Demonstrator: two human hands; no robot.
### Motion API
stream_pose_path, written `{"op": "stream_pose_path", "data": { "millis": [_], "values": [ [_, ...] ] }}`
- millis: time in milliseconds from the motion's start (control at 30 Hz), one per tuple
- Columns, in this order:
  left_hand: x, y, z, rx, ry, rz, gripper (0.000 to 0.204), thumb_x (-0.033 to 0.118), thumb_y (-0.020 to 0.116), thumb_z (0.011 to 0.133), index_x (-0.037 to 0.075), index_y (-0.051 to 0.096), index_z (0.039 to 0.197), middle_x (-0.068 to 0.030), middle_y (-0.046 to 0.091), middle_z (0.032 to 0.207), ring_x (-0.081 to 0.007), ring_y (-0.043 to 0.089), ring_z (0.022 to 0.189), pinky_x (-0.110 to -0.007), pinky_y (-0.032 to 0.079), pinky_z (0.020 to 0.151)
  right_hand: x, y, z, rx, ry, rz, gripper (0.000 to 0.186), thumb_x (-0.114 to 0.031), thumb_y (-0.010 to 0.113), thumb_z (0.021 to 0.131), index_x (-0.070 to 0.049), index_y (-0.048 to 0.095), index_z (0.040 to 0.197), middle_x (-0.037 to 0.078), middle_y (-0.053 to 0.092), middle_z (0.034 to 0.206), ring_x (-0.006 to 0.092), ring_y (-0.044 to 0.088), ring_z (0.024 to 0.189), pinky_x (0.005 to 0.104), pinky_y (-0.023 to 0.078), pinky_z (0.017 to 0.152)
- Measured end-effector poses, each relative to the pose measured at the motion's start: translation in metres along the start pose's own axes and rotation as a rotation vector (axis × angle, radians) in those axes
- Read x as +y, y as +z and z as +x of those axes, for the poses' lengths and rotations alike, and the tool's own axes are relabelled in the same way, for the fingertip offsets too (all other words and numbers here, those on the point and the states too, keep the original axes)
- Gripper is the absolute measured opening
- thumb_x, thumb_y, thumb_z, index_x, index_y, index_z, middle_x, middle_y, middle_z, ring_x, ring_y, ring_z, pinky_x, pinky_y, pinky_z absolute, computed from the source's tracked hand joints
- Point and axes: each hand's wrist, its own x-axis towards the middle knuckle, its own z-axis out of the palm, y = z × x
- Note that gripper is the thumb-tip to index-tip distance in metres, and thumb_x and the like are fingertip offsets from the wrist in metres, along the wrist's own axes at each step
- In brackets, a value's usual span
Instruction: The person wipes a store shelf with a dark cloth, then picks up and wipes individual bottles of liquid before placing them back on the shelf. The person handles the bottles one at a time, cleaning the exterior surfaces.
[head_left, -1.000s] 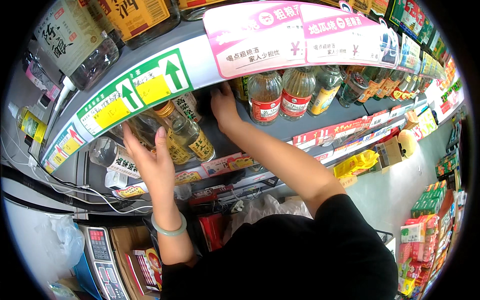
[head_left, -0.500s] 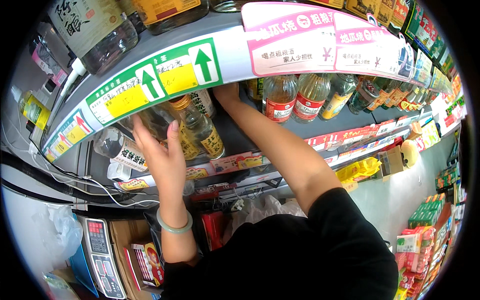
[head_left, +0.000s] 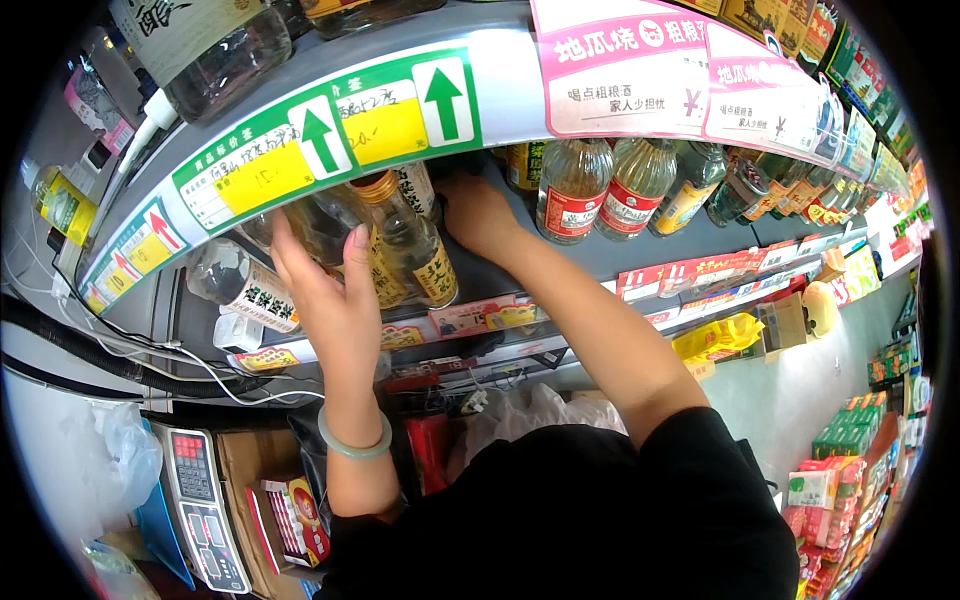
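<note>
My left hand (head_left: 330,290) cups a clear glass bottle (head_left: 338,235) under the shelf's label strip (head_left: 515,90), thumb raised beside it and fingertips behind it. Just right of it stands a gold-capped bottle (head_left: 410,245) with a yellow label. My right hand (head_left: 478,215) reaches into the dark gap between bottles, at the side of a white-labelled bottle (head_left: 413,183); its fingertips are in shadow and what they touch cannot be made out. Red-labelled clear bottles (head_left: 570,195) stand to its right, and a white-labelled bottle (head_left: 240,280) lies tilted left of my left hand.
An upper shelf carries large bottles (head_left: 200,50). Cables (head_left: 170,350) run along the left. Below are a scale (head_left: 195,470), a cardboard box of packets (head_left: 295,515) and plastic bags (head_left: 515,420). A yellow package (head_left: 715,340) and stacked goods (head_left: 830,490) are at right.
The view has shifted, so the shelf sits further right. My right hand shows a little more out of the shadow than half a second ago. My left hand stays around its bottle.
</note>
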Motion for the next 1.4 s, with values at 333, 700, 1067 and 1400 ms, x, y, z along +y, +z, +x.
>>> {"op": "stream_pose_path", "data": {
  "millis": [333, 700, 1067, 1400],
  "values": [
    [-0.007, 0.001, -0.001, 0.0, 0.012, -0.019, 0.07, 0.02, 0.065, 0.091, -0.006, 0.026, 0.143, -0.0199, 0.039, 0.135, -0.0263, 0.042, 0.119, -0.038, 0.034, 0.102, -0.042, -0.065, 0.009, -0.292, 0.077, -0.2, 0.026, -0.008, 0.053, 0.081, 0.0, 0.065, 0.103, 0.021, 0.064, 0.108, 0.0377, 0.065, 0.092, 0.0433, 0.053, 0.082],
    [-0.001, -0.001, 0.0, -0.009, -0.029, -0.064, 0.068, 0.018, 0.065, 0.091, -0.006, 0.027, 0.142, -0.0204, 0.04, 0.134, -0.0266, 0.042, 0.119, -0.036, 0.035, 0.101, -0.013, -0.003, 0.027, -0.117, 0.266, -0.304, 0.054, -0.02, 0.049, 0.09, 0.002, 0.038, 0.138, 0.03, 0.036, 0.142, 0.0434, 0.04, 0.13, 0.0444, 0.035, 0.108],
    [0.001, 0.002, 0.0, 0.002, -0.023, -0.083, 0.069, 0.02, 0.065, 0.091, -0.007, 0.027, 0.142, -0.0211, 0.04, 0.134, -0.0278, 0.041, 0.123, -0.038, 0.033, 0.104, -0.066, -0.093, -0.045, -0.604, 0.062, -0.443, 0.022, -0.007, 0.058, 0.079, 0.0, 0.067, 0.098, 0.019, 0.068, 0.095, 0.0336, 0.066, 0.095, 0.0389, 0.055, 0.08],
    [-0.004, 0.001, 0.002, 0.005, 0.015, 0.004, 0.071, 0.022, 0.066, 0.091, -0.008, 0.027, 0.142, -0.0221, 0.04, 0.134, -0.0282, 0.04, 0.125, -0.037, 0.032, 0.105, -0.035, -0.039, 0.043, -0.008, 0.11, -0.417, 0.025, -0.011, 0.052, 0.086, -0.008, 0.067, 0.106, 0.017, 0.065, 0.107, 0.0307, 0.065, 0.098, 0.0412, 0.055, 0.082]
  ]
}}
